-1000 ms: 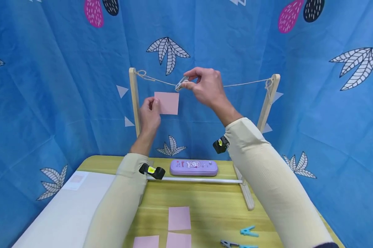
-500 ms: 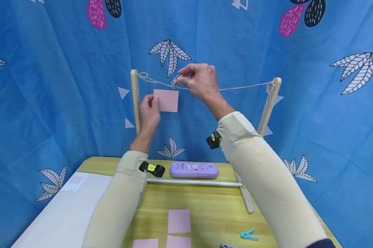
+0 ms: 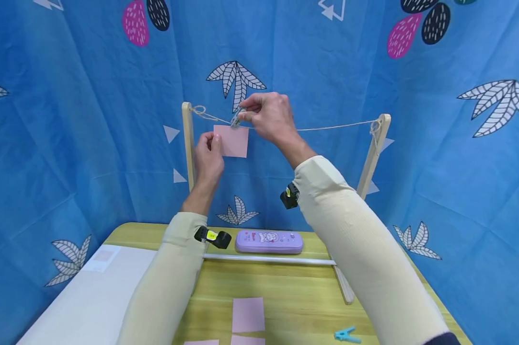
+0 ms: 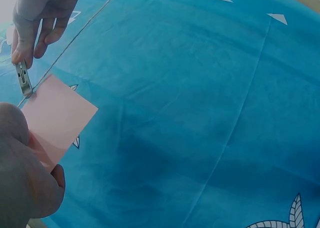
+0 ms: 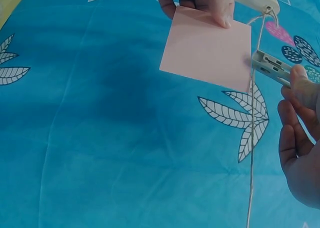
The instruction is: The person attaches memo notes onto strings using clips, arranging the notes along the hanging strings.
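My left hand pinches a square pink paper by its left edge, with the top edge right at a thin string. Between thumb and fingers, my right hand holds a grey clothespin. In the right wrist view, the tip of the clothespin sits at the string and the paper's edge. The left wrist view has the clothespin tilted over the paper's upper edge, its nose overlapping string and paper.
The string is tied between two wooden posts, joined low down by a pale rod. Behind the rod lies a purple pencil case. Several pink papers and a blue clothespin lie nearer. A white board is at left.
My right hand has moved left, bringing the clothespin along the string to the paper's top edge. My left hand and the paper have hardly moved. The view has tilted slightly upward.
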Available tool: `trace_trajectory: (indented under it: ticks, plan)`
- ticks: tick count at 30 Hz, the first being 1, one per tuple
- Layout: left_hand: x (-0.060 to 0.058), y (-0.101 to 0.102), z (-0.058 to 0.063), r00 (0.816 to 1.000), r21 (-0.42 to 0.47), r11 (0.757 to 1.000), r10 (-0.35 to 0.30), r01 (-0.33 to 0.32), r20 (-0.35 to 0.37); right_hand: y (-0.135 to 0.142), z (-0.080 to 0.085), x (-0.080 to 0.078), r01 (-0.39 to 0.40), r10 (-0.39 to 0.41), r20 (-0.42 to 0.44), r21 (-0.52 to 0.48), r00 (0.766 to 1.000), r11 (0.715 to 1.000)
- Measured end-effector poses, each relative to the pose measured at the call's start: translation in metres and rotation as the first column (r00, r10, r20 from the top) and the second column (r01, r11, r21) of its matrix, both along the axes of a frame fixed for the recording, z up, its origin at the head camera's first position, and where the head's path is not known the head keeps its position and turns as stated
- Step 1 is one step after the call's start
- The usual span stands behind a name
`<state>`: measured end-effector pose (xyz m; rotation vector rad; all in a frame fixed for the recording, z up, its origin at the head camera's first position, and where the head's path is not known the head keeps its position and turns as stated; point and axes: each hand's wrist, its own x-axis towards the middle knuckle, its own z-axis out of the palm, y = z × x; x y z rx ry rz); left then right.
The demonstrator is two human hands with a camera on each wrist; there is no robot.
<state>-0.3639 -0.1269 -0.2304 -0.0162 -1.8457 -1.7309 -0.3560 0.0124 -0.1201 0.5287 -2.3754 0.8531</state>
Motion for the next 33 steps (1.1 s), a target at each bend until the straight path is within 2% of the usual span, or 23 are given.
trace_trajectory:
  ticks: [15, 26, 33]
  plan:
    - [-0.001, -0.003, 0.007, 0.999, -0.001, 1.000, 0.010, -0.010, -0.040, -0.016, 0.005, -0.004, -0.024, 0.023, 0.048, 0.017, 0.999, 1.000]
    - [-0.001, -0.005, 0.008, 0.999, 0.015, 1.000, -0.016, 0.017, -0.042, -0.022, 0.005, -0.006, -0.022, 0.019, 0.047, 0.068, 0.999, 0.997]
    - [-0.002, -0.005, 0.006, 0.999, 0.010, 1.000, -0.013, 0.014, -0.050, -0.022, 0.007, -0.005, -0.063, 0.045, 0.144, 0.121, 0.988, 0.991]
